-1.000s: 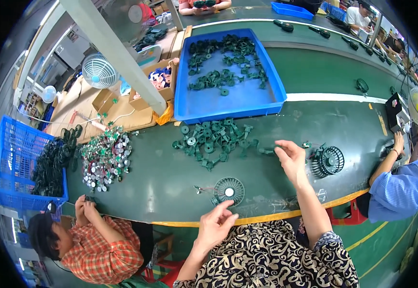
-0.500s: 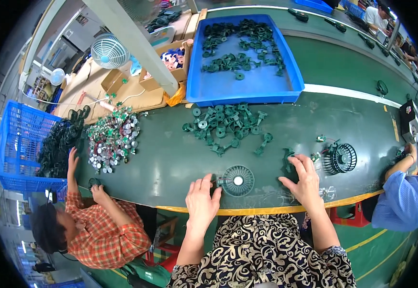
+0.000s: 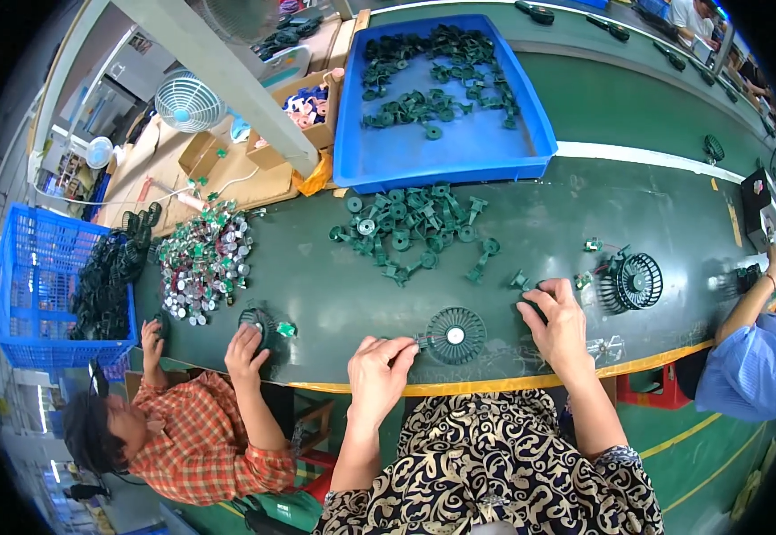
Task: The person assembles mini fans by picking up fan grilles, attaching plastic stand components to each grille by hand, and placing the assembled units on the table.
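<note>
A round dark green fan cage (image 3: 456, 336) with a pale centre lies on the green bench before me. My left hand (image 3: 379, 376) pinches the short stem at its left side. My right hand (image 3: 559, 332) is to the right of the cage, its thumb and fingers curled round a small dark green plastic bracket (image 3: 520, 280), whose end shows past the fingertips. The rest of that bracket is hidden by the fingers. Beyond my right hand rests a second fan cage (image 3: 632, 282), with a small green circuit board (image 3: 593, 244) wired to it.
A heap of green brackets (image 3: 406, 227) lies ahead, below a blue tray (image 3: 441, 165) of similar parts. Leftward are piled motors with boards (image 3: 205, 259) and a blue crate (image 3: 40, 285) beside fan cages. Co-workers sit left, in a checked shirt (image 3: 201, 432), and right, in blue (image 3: 749, 366).
My left fingers have closed on the cage's stem, and the cage sits slightly further right. My right fingers have closed round the bracket. The left co-worker's hand has moved right with a cage.
</note>
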Tool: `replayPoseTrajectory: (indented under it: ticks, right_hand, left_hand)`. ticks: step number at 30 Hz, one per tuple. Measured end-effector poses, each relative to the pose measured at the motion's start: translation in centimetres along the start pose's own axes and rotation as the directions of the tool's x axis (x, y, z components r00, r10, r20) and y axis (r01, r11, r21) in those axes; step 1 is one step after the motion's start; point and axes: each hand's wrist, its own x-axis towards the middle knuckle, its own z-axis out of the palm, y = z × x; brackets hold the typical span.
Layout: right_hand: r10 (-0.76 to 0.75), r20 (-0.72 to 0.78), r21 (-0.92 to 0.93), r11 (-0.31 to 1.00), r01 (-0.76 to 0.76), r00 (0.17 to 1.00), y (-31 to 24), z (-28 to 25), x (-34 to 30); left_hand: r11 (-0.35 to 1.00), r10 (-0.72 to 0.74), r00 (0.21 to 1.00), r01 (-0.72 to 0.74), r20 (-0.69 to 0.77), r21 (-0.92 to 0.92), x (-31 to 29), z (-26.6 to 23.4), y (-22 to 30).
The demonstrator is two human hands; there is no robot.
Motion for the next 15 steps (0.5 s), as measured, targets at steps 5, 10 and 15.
replayPoseTrajectory:
  ticks: [5,10,15]
  right_hand:
    - [0.063,-0.029,-0.002,0.998,-0.063,0.998,2.1,0.8,-0.8]
    - [0.111,-0.062,-0.047,0.992,-0.114,0.992,2.2,0.2,-0.6]
    - [0.112,-0.074,-0.077,0.99,-0.118,0.991,2.7,-0.6,-0.9]
  left_hand:
    - [0.99,-0.075,0.995,0.082,0.061,-0.119,0.1,0.3,0.3]
    - [0.995,-0.024,0.999,0.021,-0.035,-0.093,-0.1,1.0,0.0]
    - [0.997,0.077,0.99,-0.076,-0.119,0.011,-0.2,1.3,0.2]
